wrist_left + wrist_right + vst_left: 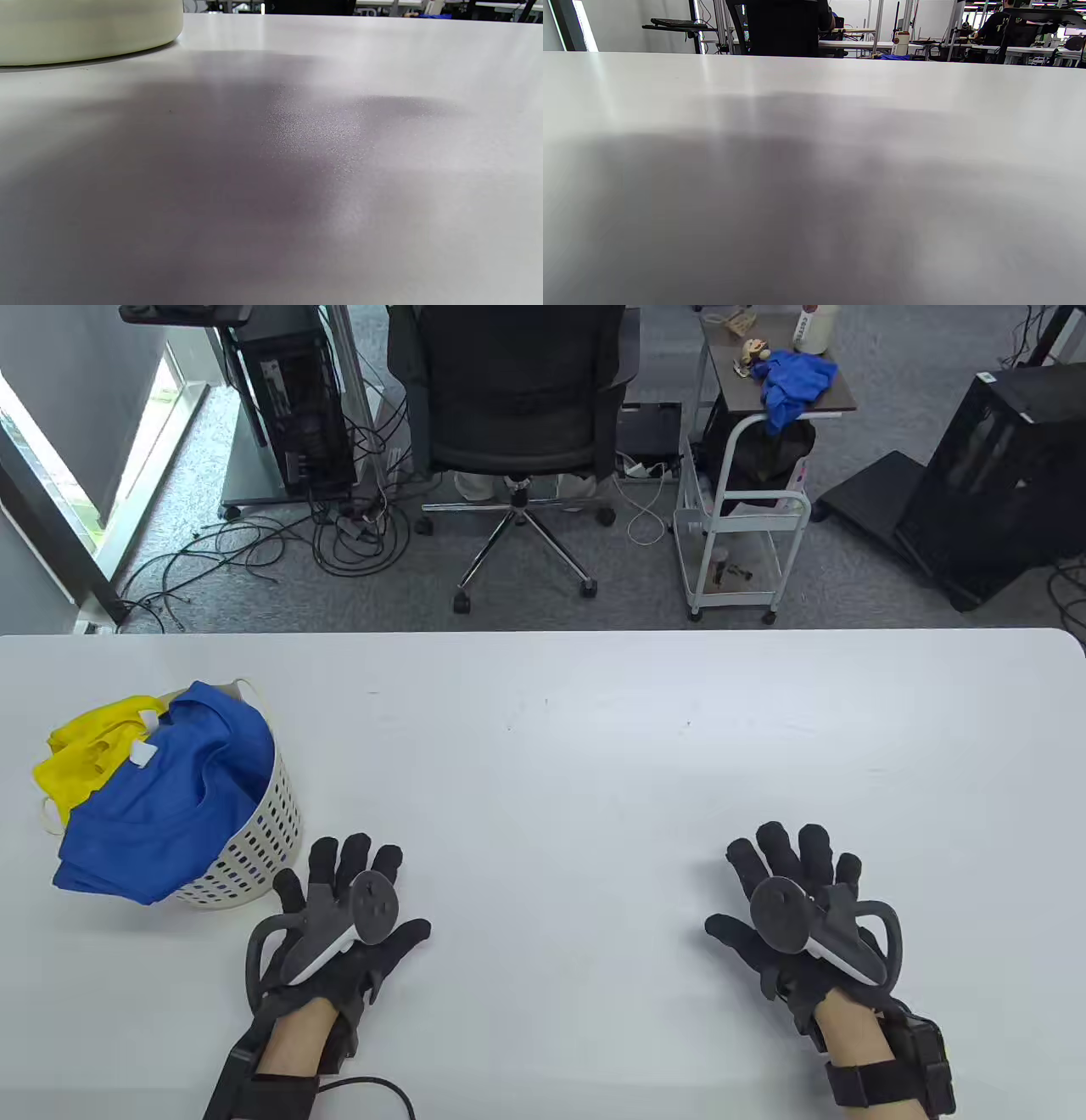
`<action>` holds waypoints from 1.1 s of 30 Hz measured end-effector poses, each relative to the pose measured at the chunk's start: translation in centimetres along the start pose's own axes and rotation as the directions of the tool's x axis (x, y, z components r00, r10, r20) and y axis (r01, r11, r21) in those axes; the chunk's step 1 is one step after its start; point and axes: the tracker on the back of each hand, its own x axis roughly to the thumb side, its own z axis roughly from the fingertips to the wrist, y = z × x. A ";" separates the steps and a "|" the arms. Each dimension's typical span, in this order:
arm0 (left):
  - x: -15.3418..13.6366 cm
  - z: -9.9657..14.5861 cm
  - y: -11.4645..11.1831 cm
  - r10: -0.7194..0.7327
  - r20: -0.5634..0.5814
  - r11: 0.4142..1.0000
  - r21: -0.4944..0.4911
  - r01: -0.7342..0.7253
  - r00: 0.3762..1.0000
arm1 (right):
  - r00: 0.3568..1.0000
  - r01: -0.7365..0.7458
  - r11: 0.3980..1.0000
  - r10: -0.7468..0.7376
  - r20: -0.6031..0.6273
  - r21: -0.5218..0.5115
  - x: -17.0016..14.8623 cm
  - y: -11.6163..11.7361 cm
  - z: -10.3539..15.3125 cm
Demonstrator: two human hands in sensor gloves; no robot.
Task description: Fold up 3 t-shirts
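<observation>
1. Table view: my left hand (339,912) lies flat on the white table (560,746), palm down, fingers straight and a little spread, gripping nothing. My right hand (793,903) lies the same way well off to the right, fingers straight and fanned, also empty. A tracker sits strapped on the back of each.
2. Same view: a white perforated basket (254,840) stands just beyond and to the left of my left hand, near it but not touching. A blue t-shirt (165,806) is heaped in it and spills over the near rim, and a yellow t-shirt (81,755) is bunched behind it on the far left side (I cannot tell whether a third shirt lies underneath).
3. Same view, past the table: a black office chair (517,398), and a white cart (738,526) with a blue cloth (793,381) on its top shelf.
4. Left wrist view: only the tabletop with a soft shadow on it, and the basket's pale lower wall (85,29) at the upper left; my fingers do not show here.
5. Right wrist view: the bare tabletop in shadow, the dark chair back (785,25) beyond its far edge; no fingers in frame.
</observation>
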 end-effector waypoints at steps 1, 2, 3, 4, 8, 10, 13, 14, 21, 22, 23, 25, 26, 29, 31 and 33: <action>0.0 0.0 0.0 -0.003 -0.001 1.000 -0.003 0.003 1.000 | 1.000 -0.001 1.000 0.001 0.001 0.003 0.0 0.0 0.0; 0.0 0.0 0.0 -0.006 -0.002 1.000 -0.004 0.006 1.000 | 1.000 -0.002 1.000 0.002 0.002 0.006 0.1 0.0 0.0; 0.0 0.0 0.0 -0.008 -0.003 1.000 -0.005 0.008 1.000 | 1.000 -0.002 1.000 0.002 0.002 0.008 0.1 0.0 0.0; 0.0 0.0 0.0 -0.010 -0.003 1.000 -0.005 0.010 1.000 | 1.000 -0.001 1.000 0.001 0.003 0.008 0.1 -0.1 0.1; 0.0 0.0 0.1 -0.009 0.001 1.000 0.000 0.009 1.000 | 0.999 0.033 0.998 -0.032 0.022 -0.044 0.3 -0.2 0.2; 0.0 -0.1 0.0 0.005 0.011 1.000 -0.009 -0.005 1.000 | 0.994 0.094 0.993 -0.091 0.052 -0.067 0.6 -0.3 0.3; -0.1 -0.4 -0.1 0.023 0.023 0.999 -0.026 -0.022 0.999 | 0.994 0.095 0.993 -0.091 0.063 -0.074 1.0 -0.4 0.3; -0.1 -0.5 -0.2 0.030 0.028 0.999 -0.035 -0.029 0.999 | 0.994 0.090 0.994 -0.086 0.064 -0.068 1.1 -0.3 0.3; 0.8 0.6 0.8 0.044 0.089 0.999 0.011 -0.045 0.995 | 0.991 0.117 0.992 -0.113 0.074 -0.056 1.4 -0.3 0.2; 1.0 0.9 1.4 0.052 0.100 0.998 0.035 -0.056 0.994 | 0.990 0.120 0.991 -0.116 0.076 -0.056 1.4 -0.3 0.2; 1.1 1.0 1.9 0.059 0.098 0.996 0.054 -0.064 0.993 | 0.990 0.122 0.991 -0.117 0.078 -0.056 1.4 -0.3 0.2; 1.3 1.0 4.1 0.096 0.072 0.993 0.063 -0.101 0.993 | 0.990 0.122 0.991 -0.118 0.079 -0.049 1.4 -0.4 0.2; 1.5 1.3 5.3 0.116 0.079 0.990 0.077 -0.122 0.990 | 0.990 0.120 0.992 -0.116 0.079 -0.048 1.4 -0.4 0.2; 1.6 2.8 10.7 0.139 0.105 0.969 0.190 -0.157 0.985 | 0.989 0.125 0.991 -0.120 0.085 -0.049 1.2 -0.5 0.4; 0.6 3.8 14.4 0.101 0.060 0.960 0.257 -0.113 0.993 | 0.987 0.140 0.988 -0.134 0.093 -0.059 1.1 -0.8 0.5; -0.7 4.3 16.5 0.073 -0.004 0.952 0.298 -0.068 0.997 | 0.985 0.151 0.986 -0.144 0.094 -0.069 1.0 -1.0 0.6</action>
